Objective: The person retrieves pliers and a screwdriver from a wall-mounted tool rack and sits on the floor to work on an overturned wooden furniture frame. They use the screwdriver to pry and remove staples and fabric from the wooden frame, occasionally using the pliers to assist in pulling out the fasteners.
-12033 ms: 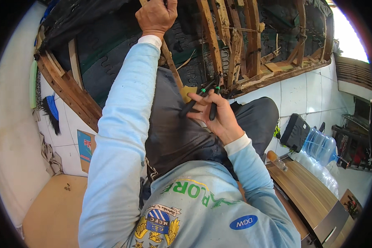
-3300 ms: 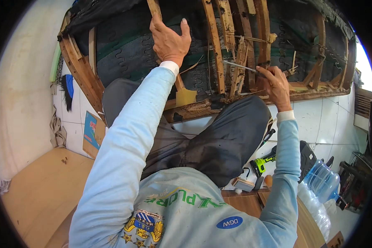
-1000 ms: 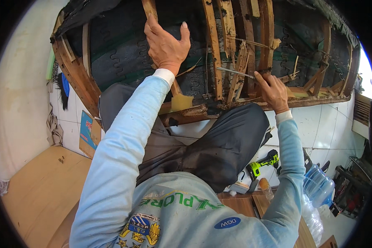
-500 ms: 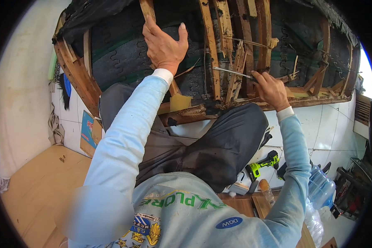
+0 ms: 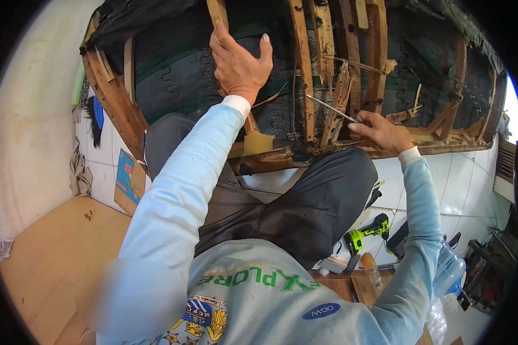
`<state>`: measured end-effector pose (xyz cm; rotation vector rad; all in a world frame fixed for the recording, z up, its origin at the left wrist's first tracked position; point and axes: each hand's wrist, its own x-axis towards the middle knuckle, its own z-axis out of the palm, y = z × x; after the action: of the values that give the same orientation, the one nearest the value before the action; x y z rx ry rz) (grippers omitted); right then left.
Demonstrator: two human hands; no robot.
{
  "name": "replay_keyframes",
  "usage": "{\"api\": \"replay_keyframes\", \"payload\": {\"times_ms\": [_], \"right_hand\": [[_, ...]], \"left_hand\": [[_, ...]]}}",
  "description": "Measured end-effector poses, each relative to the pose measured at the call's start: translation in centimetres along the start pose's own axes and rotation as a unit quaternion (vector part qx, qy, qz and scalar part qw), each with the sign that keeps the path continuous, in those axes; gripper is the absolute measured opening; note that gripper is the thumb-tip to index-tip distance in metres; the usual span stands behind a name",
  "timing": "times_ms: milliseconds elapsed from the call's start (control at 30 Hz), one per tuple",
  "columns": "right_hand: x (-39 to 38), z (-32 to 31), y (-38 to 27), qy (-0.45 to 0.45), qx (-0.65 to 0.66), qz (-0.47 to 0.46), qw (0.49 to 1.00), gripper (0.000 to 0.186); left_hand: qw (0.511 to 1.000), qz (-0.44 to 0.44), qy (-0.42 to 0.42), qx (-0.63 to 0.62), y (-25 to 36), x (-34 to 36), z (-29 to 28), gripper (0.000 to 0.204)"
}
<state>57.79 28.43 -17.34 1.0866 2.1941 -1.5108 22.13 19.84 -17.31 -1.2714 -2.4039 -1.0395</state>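
Upholstered-furniture frame: ahead of me. Wooden slat: my left hand rests against it, fingers extended, thumb spread. Blue water jug: contents indeterminate. Carton panel: printed lettering. Above the frame's near edge, my right hand grips a screwdriver-like tool, shank leftward and slightly away.

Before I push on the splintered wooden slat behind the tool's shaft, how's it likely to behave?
The splintered slat is probably stiff but brittle, as its upper end is broken into jagged slivers. It may wobble, since that end looks unsupported. Pressing with the thin metal-shafted tool in the right hand could shed splinters along the rough grain.
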Motion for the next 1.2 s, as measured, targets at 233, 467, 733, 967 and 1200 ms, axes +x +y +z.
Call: {"api": "replay_keyframes", "payload": {"times_ms": [233,467,733,967,1200], "right_hand": [[0.2,3.8,2.1,0.313,-0.203,-0.151,0.915,0.054],[-0.2,2.6,-0.8,-0.022,0.277,0.108,0.955,0.072],[-4.0,5.6,-6.7,0.331,0.283,-0.169,0.885,0.032],[-4.9,7.6,-7.9,0.401,-0.12,-0.118,0.901,0.029],[-6.9,9.6,-8.7,0.419,-0.194,-0.085,0.883,0.043]], "left_hand": [[1.0,0.01,0.007,0.005,0.1,0.1,0.2,0.099],[1.0,0.01,0.002,0.005,0.1,0.1,0.0,0.098],[1.0,0.006,0.002,-0.005,-0.1,0.0,-0.3,0.097],[0.999,0.011,0.016,-0.027,-0.3,0.1,0.0,0.094],[0.998,0.01,0.018,-0.051,-0.4,0.1,0.0,0.093]]}}
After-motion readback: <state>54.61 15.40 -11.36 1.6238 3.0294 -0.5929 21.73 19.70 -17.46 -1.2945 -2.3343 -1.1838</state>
